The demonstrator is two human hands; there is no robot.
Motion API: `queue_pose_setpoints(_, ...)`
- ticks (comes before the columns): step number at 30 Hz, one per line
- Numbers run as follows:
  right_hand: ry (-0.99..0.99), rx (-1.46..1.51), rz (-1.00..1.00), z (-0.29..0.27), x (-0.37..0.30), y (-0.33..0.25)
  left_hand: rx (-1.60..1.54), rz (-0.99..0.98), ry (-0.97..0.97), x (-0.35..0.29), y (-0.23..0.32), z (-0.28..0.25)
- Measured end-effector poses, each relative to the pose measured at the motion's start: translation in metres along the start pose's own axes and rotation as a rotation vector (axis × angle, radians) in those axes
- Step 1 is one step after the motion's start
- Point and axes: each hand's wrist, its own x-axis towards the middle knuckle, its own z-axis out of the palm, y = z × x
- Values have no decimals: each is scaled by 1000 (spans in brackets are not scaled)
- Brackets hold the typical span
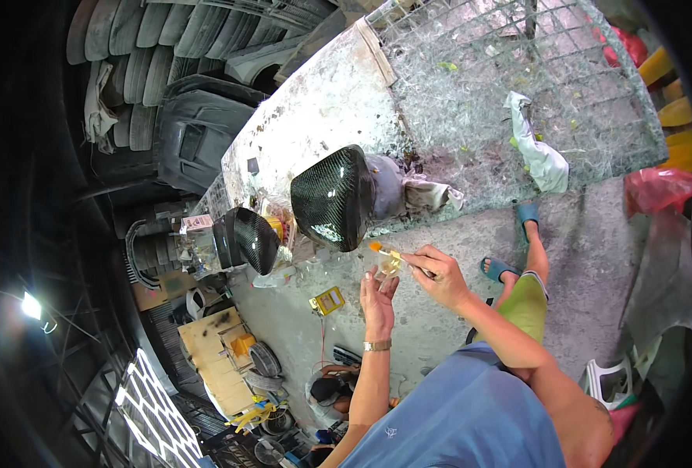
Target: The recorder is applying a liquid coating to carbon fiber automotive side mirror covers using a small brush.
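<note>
In my right hand (440, 277) is a slim brush (393, 255) with an orange tip, its handle pinched between fingers and thumb. Just below it, the raised fingers of my left hand (377, 306) hold a small clear cup (390, 267) with something yellowish in it. The brush end is over the cup, close to its rim. A glossy black carbon-fibre shell (326, 203) sits beyond my hands on a grey round support (386, 187). To its left is a smaller carbon-fibre shell (256, 240). Neither hand touches the shells.
A stained worktable (455, 117) spans the far side, with a crumpled white sheet (541, 152) at its right. A yellow tin (327, 301) stands to the left of my left hand. Another person (334, 386) crouches at lower left. Black moulded parts (202, 132) are stacked at far left.
</note>
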Motion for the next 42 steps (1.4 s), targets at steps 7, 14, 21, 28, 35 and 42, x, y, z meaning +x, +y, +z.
queue_pose_setpoints(7, -284, -459, -73, -19, 30, -10, -27, 76, -68, 5, -7, 21)
queue_pose_setpoints(14, 68, 193, 189, -43, 77, -19, -36, 33, -48, 11, 1, 31)
queue_pose_setpoints(21, 220, 352, 64, -1, 69, -8, 38, 0, 27, 3, -5, 19)
queue_pose_setpoints(28, 111, 331, 105, 32, 19, 22, 53, -13, 45, -6, -13, -1)
queue_pose_setpoints(35, 71, 252, 130, 36, 4, 33, -1, -24, 59, -12, -18, -14)
queue_pose_setpoints(42, -18, 65, 207, 13, 5, 16, 25, -20, 74, -15, -17, -15)
